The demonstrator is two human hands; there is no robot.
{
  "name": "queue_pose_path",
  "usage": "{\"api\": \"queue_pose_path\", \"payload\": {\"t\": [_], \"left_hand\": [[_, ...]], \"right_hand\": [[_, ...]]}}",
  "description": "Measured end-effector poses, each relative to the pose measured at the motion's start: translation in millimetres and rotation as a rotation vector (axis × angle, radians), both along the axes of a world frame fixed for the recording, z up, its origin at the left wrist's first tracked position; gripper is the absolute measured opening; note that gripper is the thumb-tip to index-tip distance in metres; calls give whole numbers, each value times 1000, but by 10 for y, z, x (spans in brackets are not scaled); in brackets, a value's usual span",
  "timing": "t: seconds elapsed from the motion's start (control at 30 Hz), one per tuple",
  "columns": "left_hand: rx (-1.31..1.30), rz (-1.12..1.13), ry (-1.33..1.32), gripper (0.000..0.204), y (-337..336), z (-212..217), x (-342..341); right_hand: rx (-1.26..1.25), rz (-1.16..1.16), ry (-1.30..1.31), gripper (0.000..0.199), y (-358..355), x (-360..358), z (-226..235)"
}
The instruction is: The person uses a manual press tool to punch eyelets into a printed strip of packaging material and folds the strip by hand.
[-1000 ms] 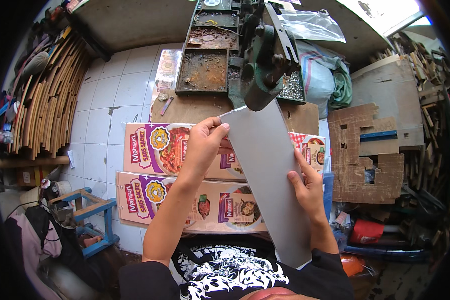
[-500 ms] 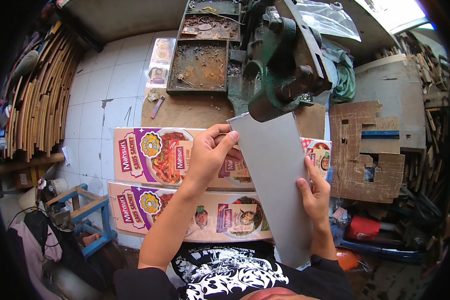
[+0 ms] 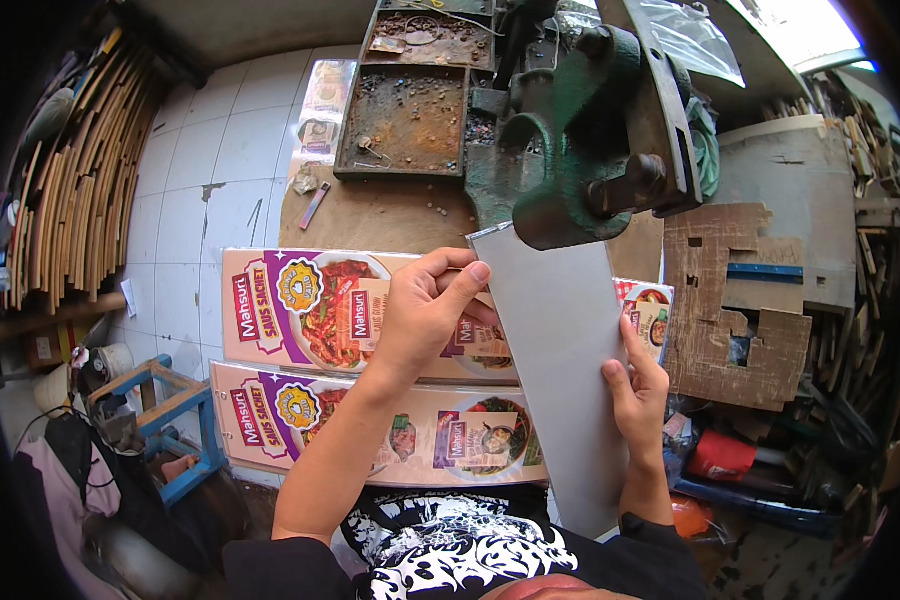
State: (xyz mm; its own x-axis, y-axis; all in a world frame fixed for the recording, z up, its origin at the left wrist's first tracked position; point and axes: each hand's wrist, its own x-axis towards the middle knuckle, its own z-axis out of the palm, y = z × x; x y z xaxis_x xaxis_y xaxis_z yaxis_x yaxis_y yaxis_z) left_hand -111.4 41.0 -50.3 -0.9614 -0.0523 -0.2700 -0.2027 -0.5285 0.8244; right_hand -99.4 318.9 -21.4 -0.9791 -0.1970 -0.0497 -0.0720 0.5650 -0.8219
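A long plain grey sheet (image 3: 560,350) is tilted in front of me, its far end at the green metal press (image 3: 570,170). My left hand (image 3: 432,310) pinches the sheet's far left corner between thumb and fingers. Along the right edge, my right hand (image 3: 638,390) grips it with the thumb on top and fingers at the side. Whether the sheet's far edge lies inside the press is hidden by the press head. Under the sheet and my left arm lie two stacks of printed signs, a farther stack (image 3: 270,345) and a nearer stack (image 3: 270,445), both with food pictures.
Behind the signs is a brown board (image 3: 370,215) with a small lighter-like stick (image 3: 315,204). A rusty compartment tray (image 3: 405,120) holds small metal bits. Wooden strips (image 3: 75,190) lean at left, near a blue stool frame (image 3: 185,430). Cut brown board (image 3: 715,340) stands at right.
The view has shifted slightly, so the press appears a bit farther right. Both hands keep their hold on the grey sheet, with hardly any movement relative to it.
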Motion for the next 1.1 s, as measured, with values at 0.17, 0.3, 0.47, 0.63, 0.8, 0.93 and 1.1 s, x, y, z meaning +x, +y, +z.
{"api": "queue_pose_path", "payload": {"t": [0.17, 0.3, 0.47, 0.63, 0.8, 0.93, 1.1], "left_hand": [[13, -8, -12, 23, -9, -18, 2], [19, -13, -22, 23, -6, -6, 2], [8, -4, -24, 22, -8, -11, 10], [19, 7, -19, 21, -4, -21, 16], [10, -26, -42, 21, -9, 22, 1], [10, -27, -54, 21, -22, 49, -9], [-2, -25, -73, 26, -32, 2, -5]], "right_hand": [[-28, -36, -54, 50, -8, 10, 6], [-12, -19, -30, 50, -6, 1, 2], [17, 27, 62, 50, 7, -4, -27], [12, 10, 21, 49, 0, 13, -4], [25, 20, 64, 49, -9, 19, 17], [74, 38, 95, 49, -28, 19, 64], [23, -3, 29, 48, -40, 42, 68]]}}
